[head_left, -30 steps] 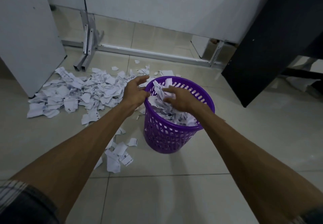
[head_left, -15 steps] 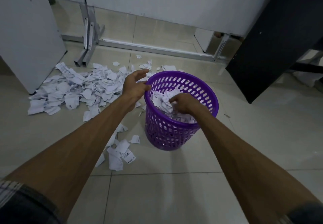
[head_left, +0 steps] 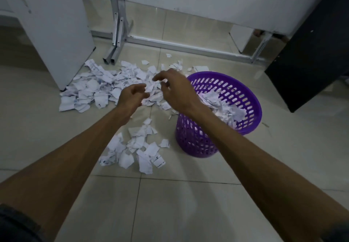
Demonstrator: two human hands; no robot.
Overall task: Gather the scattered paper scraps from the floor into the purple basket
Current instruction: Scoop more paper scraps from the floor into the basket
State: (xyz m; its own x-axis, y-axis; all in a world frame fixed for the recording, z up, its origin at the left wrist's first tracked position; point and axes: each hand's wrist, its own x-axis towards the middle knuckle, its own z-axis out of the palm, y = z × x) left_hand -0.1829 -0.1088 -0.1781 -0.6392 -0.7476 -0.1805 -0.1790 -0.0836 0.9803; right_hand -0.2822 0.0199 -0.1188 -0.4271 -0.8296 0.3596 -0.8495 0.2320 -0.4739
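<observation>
Fingers on both hands are loosely curled and empty, so nothing's grabbed yet. Left hand (head_left: 132, 96) and right hand (head_left: 175, 89) hover over the big scrap pile (head_left: 98, 89), which spreads out toward 9 o'clock of them. Purple basket (head_left: 253, 107) sits at 3 o'clock, nearest the right hand. Smaller scrap heap (head_left: 136, 149) lies at 6 o'clock.

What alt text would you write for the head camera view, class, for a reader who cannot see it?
Two bare hands, the left hand and right hand, reach with loosely curled fingers over a big pile of paper scraps on a tiled floor. A purple basket, part filled with scraps, stands at right; a smaller pile lies nearer.
</observation>
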